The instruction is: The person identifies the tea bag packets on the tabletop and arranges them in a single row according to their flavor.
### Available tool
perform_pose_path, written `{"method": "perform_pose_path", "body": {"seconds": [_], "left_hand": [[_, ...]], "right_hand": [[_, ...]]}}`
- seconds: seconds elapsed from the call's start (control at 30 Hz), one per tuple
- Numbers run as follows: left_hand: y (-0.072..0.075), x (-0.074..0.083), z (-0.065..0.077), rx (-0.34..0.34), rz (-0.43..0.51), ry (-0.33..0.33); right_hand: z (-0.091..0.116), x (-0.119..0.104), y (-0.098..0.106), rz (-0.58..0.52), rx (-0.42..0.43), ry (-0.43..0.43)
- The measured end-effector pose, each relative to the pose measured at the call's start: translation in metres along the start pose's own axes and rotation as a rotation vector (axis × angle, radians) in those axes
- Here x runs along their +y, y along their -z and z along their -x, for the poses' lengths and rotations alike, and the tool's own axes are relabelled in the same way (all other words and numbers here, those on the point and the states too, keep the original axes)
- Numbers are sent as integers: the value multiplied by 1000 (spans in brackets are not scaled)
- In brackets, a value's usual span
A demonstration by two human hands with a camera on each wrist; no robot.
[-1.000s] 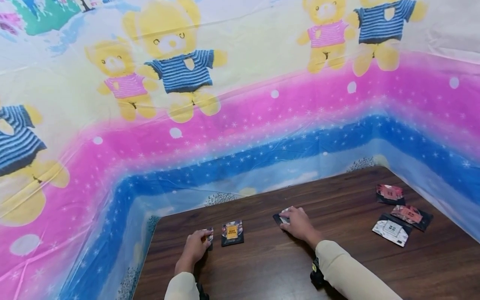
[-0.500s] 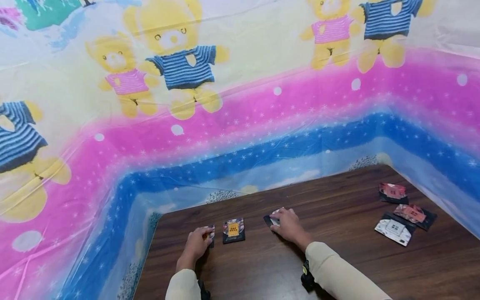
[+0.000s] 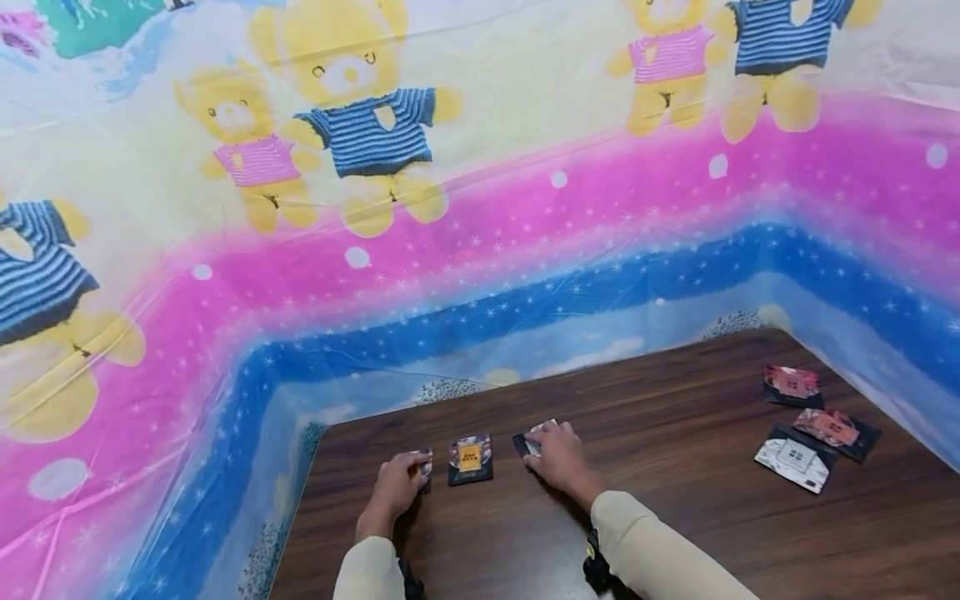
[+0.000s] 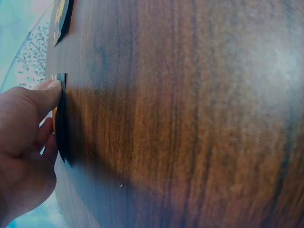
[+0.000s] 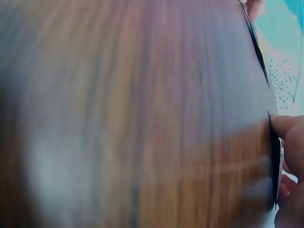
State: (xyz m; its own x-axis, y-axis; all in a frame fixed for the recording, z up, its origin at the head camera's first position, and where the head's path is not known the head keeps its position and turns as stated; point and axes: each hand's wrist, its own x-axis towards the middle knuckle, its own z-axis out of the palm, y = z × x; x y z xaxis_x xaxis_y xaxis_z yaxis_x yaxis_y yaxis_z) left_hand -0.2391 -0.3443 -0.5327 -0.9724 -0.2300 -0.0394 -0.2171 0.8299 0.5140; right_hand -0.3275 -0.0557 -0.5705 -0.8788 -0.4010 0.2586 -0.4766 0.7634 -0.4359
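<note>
My left hand [image 3: 396, 487] grips a small flat printed packet [image 3: 427, 468] at the left of the table, covering most of it. In the left wrist view, the thumb lies at the near edge of that packet's black side [image 4: 61, 126], with fingers behind it. To its right lies a packet with an orange label [image 3: 470, 458], untouched. Beyond that one, my right hand [image 3: 561, 457] holds a black and white packet [image 3: 522, 443] low over the wood, tilted to the left. The right wrist view has the thumb of the hand [image 5: 292, 130] at the packet's dark edge [image 5: 275, 166].
On the right of the brown wooden table [image 3: 660, 517] lie two red-labelled packets, one farther back [image 3: 792, 385] and one nearer [image 3: 831, 427]. A white-labelled packet [image 3: 795, 458] overlaps the nearer one. A cloth printed with bears [image 3: 382, 133] hangs along the table's back and sides.
My right hand has slid left with its packet, closer to the orange-labelled packet. The left hand stays at its packet. The head view has shifted slightly.
</note>
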Motion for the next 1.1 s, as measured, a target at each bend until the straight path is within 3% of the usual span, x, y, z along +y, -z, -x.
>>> {"method": "perform_pose_path", "body": {"seconds": [0.33,0.57,0.87,1.1], "left_hand": [[1,-4,-1,7,-14,-14],[-1,-4,-3,3,2,-2],[2,-1,-2,-3,15,-11],[1,-4,-2,-13,18,3]], "right_hand": [[0,-22,-7,-10,10,-44],[-4,-26,-3,48,-23,-49],[-7,-19,15,-16,-33,-13],[-2,6,26,-76,25,81]]}}
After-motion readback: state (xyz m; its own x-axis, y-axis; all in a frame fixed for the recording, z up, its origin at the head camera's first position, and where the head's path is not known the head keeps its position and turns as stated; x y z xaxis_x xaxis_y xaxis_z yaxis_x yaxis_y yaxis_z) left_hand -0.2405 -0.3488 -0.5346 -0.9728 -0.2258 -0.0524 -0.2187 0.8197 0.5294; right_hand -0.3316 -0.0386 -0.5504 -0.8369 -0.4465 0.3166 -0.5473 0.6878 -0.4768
